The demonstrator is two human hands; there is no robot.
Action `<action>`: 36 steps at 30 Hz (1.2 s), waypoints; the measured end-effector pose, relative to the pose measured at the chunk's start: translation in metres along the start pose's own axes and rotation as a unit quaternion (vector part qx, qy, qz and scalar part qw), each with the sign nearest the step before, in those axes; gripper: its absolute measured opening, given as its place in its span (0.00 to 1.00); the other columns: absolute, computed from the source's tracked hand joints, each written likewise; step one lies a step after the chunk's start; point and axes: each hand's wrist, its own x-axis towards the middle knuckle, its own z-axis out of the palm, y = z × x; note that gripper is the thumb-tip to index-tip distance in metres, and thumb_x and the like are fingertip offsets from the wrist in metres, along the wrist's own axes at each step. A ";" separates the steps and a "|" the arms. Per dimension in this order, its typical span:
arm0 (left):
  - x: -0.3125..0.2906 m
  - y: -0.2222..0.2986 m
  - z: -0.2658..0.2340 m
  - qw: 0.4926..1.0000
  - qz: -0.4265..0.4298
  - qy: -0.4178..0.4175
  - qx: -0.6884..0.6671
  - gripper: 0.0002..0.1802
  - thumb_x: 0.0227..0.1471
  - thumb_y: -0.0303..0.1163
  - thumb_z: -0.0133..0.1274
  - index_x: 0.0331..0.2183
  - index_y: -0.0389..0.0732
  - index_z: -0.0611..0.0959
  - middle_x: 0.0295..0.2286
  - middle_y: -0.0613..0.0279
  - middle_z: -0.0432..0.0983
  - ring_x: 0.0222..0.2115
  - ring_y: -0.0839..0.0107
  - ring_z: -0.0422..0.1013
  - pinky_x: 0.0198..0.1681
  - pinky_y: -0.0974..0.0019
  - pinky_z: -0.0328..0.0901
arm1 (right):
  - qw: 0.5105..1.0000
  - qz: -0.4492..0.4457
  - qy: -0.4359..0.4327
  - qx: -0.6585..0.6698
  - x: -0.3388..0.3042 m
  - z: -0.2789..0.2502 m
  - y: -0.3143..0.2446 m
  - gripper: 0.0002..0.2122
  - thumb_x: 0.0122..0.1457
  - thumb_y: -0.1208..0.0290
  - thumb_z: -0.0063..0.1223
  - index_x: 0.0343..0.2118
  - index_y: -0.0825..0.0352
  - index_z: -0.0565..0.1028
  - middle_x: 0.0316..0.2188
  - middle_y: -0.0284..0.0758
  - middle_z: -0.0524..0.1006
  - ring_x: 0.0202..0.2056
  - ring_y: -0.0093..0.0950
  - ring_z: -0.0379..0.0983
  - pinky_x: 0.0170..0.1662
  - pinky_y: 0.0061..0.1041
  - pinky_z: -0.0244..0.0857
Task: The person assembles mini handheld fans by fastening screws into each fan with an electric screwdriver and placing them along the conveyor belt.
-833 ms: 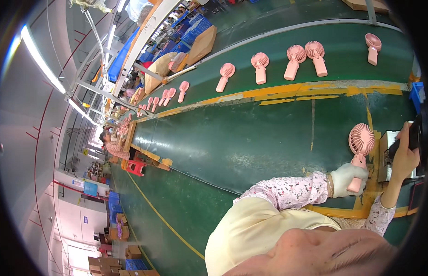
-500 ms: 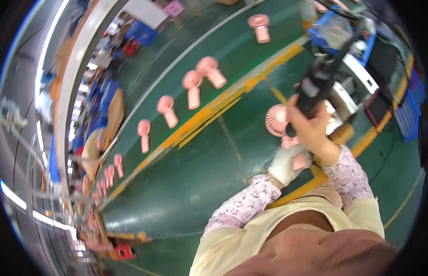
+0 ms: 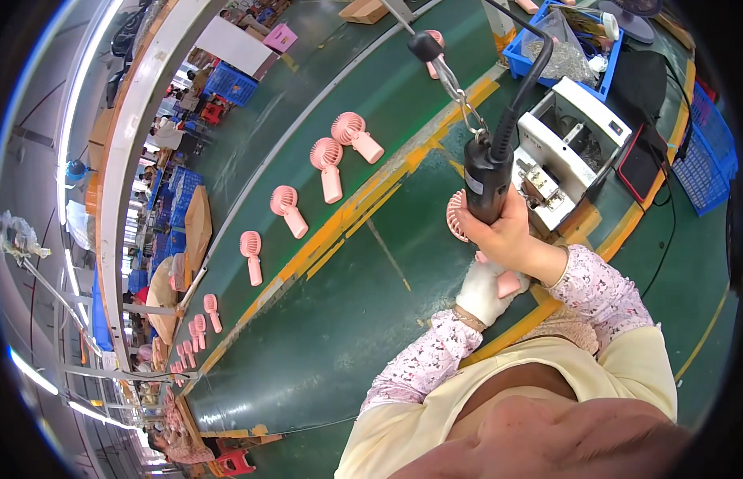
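Note:
In my right hand [image 3: 511,233] is a black electric screwdriver [image 3: 486,180], hanging by a hook and chain [image 3: 461,94], with a thick black cable. My fingers are wrapped round its body; its tip is hidden behind my hand. My left hand [image 3: 480,294], in a white glove, grips a pink handheld fan [image 3: 456,215] just below the screwdriver. The fan's ribbed round head shows past my right fingers, and a bit of its handle shows at the glove. Whether the tip touches the fan, I cannot tell.
Several pink handheld fans [image 3: 288,212] lie along the green belt [image 3: 252,215] beyond the yellow tape. Close to my right hand is a white boxy device [image 3: 575,148]. Behind it, a blue bin [image 3: 515,60] holds a clear bag. A blue crate [image 3: 707,172] stands far right.
My right hand and the screwdriver have moved left, and the screwdriver stands more upright over the fan. My left hand still grips the fan. The whole view has shifted slightly.

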 end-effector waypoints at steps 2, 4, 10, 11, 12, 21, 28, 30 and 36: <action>0.000 0.000 0.000 1.000 -0.001 -0.003 -0.004 0.16 0.40 0.27 0.58 0.36 0.40 0.79 0.33 0.53 0.75 0.36 0.56 0.71 0.41 0.60 0.65 | 1.000 0.013 -0.003 0.024 -0.004 0.001 0.009 0.16 0.46 0.74 0.60 0.37 0.69 0.67 0.21 0.33 0.74 0.22 0.20 0.70 0.28 0.21 0.65; 0.001 0.002 0.004 1.000 -0.003 -0.007 -0.009 0.16 0.40 0.27 0.58 0.36 0.39 0.79 0.32 0.53 0.75 0.36 0.55 0.71 0.41 0.60 0.65 | 0.999 0.027 0.001 0.033 -0.007 0.000 0.013 0.16 0.45 0.75 0.61 0.37 0.69 0.67 0.21 0.33 0.74 0.22 0.21 0.70 0.28 0.21 0.65; 0.002 0.007 -0.005 0.999 0.031 -0.025 -0.029 0.14 0.40 0.25 0.57 0.35 0.39 0.77 0.29 0.56 0.75 0.32 0.59 0.71 0.38 0.61 0.65 | 0.989 0.079 -0.090 0.088 -0.004 -0.012 0.008 0.22 0.43 0.75 0.61 0.43 0.69 0.67 0.25 0.30 0.74 0.25 0.20 0.71 0.30 0.21 0.66; 0.000 0.001 -0.005 0.999 0.032 -0.027 -0.026 0.14 0.40 0.25 0.57 0.35 0.39 0.77 0.29 0.56 0.75 0.32 0.59 0.71 0.38 0.61 0.65 | 0.988 0.062 -0.105 0.098 -0.001 -0.013 0.005 0.14 0.46 0.81 0.55 0.37 0.70 0.67 0.24 0.31 0.72 0.24 0.19 0.69 0.28 0.19 0.64; -0.004 -0.007 -0.003 0.988 -0.039 -0.057 -0.141 0.14 0.42 0.26 0.56 0.36 0.40 0.76 0.28 0.59 0.74 0.31 0.63 0.71 0.37 0.63 0.66 | 0.989 0.046 -0.086 0.115 0.003 -0.015 -0.001 0.11 0.48 0.84 0.52 0.35 0.70 0.67 0.24 0.32 0.71 0.24 0.19 0.69 0.27 0.19 0.63; 0.166 -0.098 -0.125 0.965 -0.108 0.228 -0.071 0.28 0.44 0.42 0.53 0.48 0.43 0.72 0.46 0.45 0.65 0.49 0.57 0.62 0.53 0.55 0.56 | 0.990 0.079 -0.051 0.101 0.017 -0.031 -0.017 0.15 0.46 0.79 0.59 0.36 0.69 0.68 0.22 0.28 0.72 0.22 0.16 0.67 0.27 0.18 0.63; 0.209 -0.108 -0.177 0.858 -0.336 0.153 0.358 0.27 0.43 0.46 0.51 0.47 0.50 0.73 0.50 0.42 0.59 0.52 0.48 0.57 0.54 0.50 0.54 | 0.985 0.066 -0.148 -0.056 0.020 -0.036 -0.018 0.27 0.43 0.75 0.62 0.48 0.72 0.65 0.29 0.36 0.77 0.28 0.23 0.74 0.35 0.22 0.68; 0.186 -0.097 -0.190 0.889 -0.287 0.216 0.284 0.21 0.42 0.39 0.53 0.41 0.45 0.73 0.41 0.48 0.66 0.43 0.54 0.65 0.46 0.55 0.60 | 0.986 0.067 -0.147 -0.052 0.019 -0.034 -0.019 0.26 0.43 0.75 0.63 0.47 0.72 0.66 0.29 0.36 0.77 0.27 0.23 0.74 0.34 0.22 0.67; 0.117 -0.134 -0.201 0.956 0.115 0.147 0.225 0.11 0.41 0.36 0.54 0.30 0.43 0.81 0.27 0.58 0.77 0.29 0.61 0.73 0.33 0.63 0.65 | 0.964 0.208 0.016 0.167 0.003 -0.041 0.012 0.18 0.48 0.75 0.55 0.42 0.72 0.66 0.31 0.34 0.73 0.28 0.24 0.71 0.36 0.23 0.66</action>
